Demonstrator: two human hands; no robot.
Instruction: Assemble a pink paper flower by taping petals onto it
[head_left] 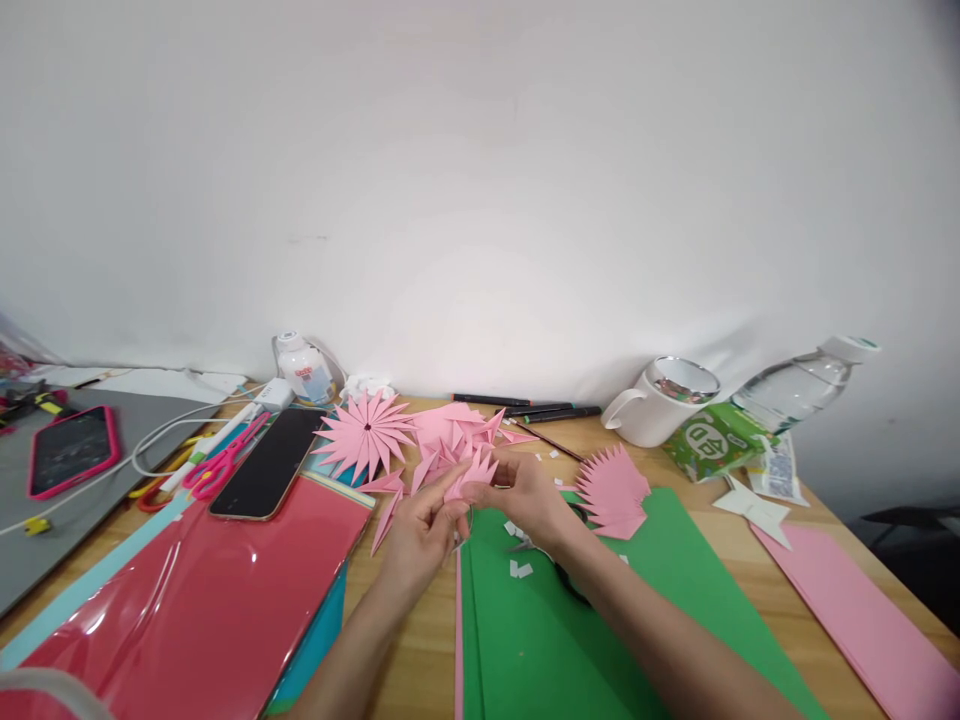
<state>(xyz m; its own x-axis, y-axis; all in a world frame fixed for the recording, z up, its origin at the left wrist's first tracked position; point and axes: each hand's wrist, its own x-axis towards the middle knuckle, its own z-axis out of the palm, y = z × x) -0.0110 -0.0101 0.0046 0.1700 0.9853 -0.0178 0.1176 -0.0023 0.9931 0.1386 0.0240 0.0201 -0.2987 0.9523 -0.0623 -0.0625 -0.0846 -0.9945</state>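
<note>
My left hand and my right hand meet over the wooden table, both pinching a small fan of pointed pink paper petals. A finished round pink paper flower lies just behind on the left. Loose folded pink petals are heaped behind my hands. Another fan of pink petals rests on the green sheet to the right. Single pink petals lie beside my left hand.
A red glossy sheet, a black phone and pink scissors lie left. A pink-cased phone sits on a grey laptop. Pens, a white mug, a green packet, a water bottle and pink sheets stand right.
</note>
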